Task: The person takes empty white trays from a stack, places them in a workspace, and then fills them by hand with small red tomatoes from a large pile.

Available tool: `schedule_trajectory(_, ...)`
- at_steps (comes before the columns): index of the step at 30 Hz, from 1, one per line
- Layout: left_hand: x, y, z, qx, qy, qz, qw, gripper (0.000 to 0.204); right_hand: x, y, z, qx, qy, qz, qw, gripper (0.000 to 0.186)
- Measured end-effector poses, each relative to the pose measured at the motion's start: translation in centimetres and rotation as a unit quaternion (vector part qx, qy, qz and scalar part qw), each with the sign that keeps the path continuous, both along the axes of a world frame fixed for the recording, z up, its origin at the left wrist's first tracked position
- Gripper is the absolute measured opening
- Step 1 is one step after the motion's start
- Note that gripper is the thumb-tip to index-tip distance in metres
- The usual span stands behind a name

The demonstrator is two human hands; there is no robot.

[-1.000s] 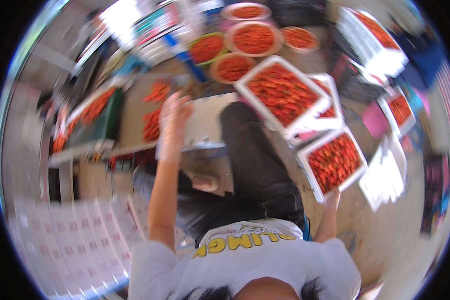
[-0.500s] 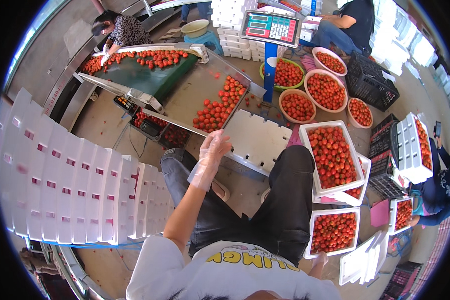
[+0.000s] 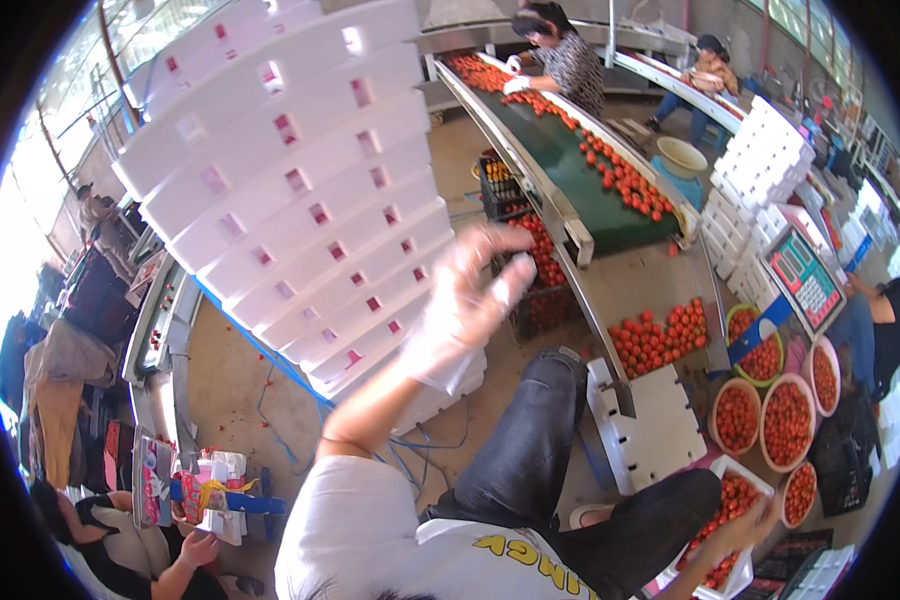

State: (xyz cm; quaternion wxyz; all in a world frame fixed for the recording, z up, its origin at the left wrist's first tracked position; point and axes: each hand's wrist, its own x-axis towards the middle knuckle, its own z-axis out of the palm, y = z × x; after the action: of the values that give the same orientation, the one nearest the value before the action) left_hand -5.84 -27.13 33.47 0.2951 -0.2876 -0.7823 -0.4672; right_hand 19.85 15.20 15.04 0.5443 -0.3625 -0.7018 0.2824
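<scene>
My left hand (image 3: 480,285), in a clear plastic glove, is raised with fingers apart and nothing visible in them, in front of a tall stack of white foam boxes (image 3: 320,180) and left of the sorting chute. My right hand (image 3: 748,525), blurred, is over the right side of a white foam box of red tomatoes (image 3: 720,500) at lower right; whether it grips anything is unclear. Beside my knees, a white foam lid (image 3: 635,430) lies below the metal chute (image 3: 650,280), which holds loose tomatoes (image 3: 655,340).
A green conveyor (image 3: 560,160) carries tomatoes, with a co-worker (image 3: 570,65) sorting beside it. A scale (image 3: 800,275) stands among tomato basins (image 3: 785,420). Another person (image 3: 145,545) sits at lower left. Blue straps (image 3: 270,355) lie on the floor.
The view has swung left, bringing the foam stack upright into view. My left hand has lifted and opened toward the stack; my right hand has moved from the lower box's edge to farther forward.
</scene>
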Motion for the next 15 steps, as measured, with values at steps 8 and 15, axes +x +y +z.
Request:
schedule_trajectory(8, -3.0, -10.9, 22.7, -0.308, 0.149, 0.385, 0.857, 0.048, -16.6, -16.5, 9.5, 0.050, 0.069, 0.347, 0.934, 0.015)
schedule_trajectory(15, -10.4, -17.3, 25.7, -0.355, 0.030, 0.419, 0.835, 0.065, -13.8, -16.4, 4.2, 0.182, 0.072, 0.367, 0.909, 0.030)
